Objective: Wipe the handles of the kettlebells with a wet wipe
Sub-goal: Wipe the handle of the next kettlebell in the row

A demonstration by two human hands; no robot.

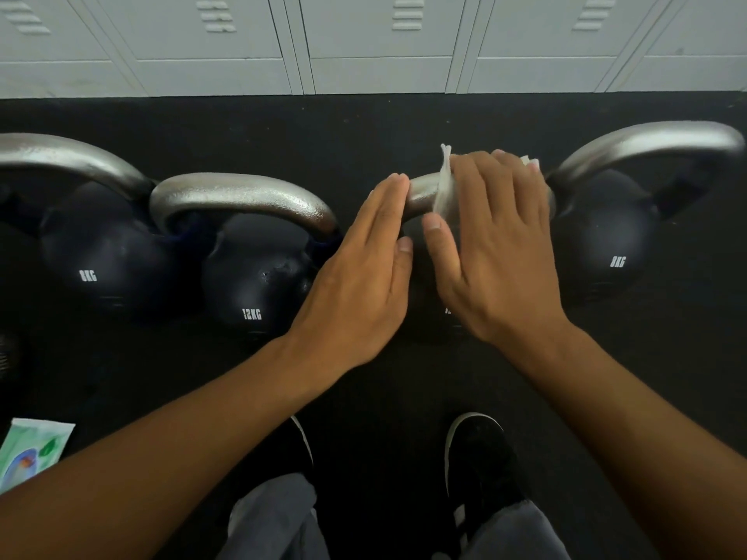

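My right hand [497, 244] presses wet wipe [444, 187] over 3rd kettlebell's handle [420, 196] to scrub; left hand [364, 276], fingers straight, steadies it.

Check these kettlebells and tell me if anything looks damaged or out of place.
One thing stands out: the 12KG kettlebell, second from the left, has chipped or scuffed paint on the upper right of its dark body, showing as pale flecks. Otherwise the row stands upright, and the wipe packet lies flat on the floor at lower left.

Four kettlebells [250, 276] in a row on floor mat [364, 123], lockers [364, 42] behind, wipes pack [32, 450] front-left, shoes [477, 454] before them.
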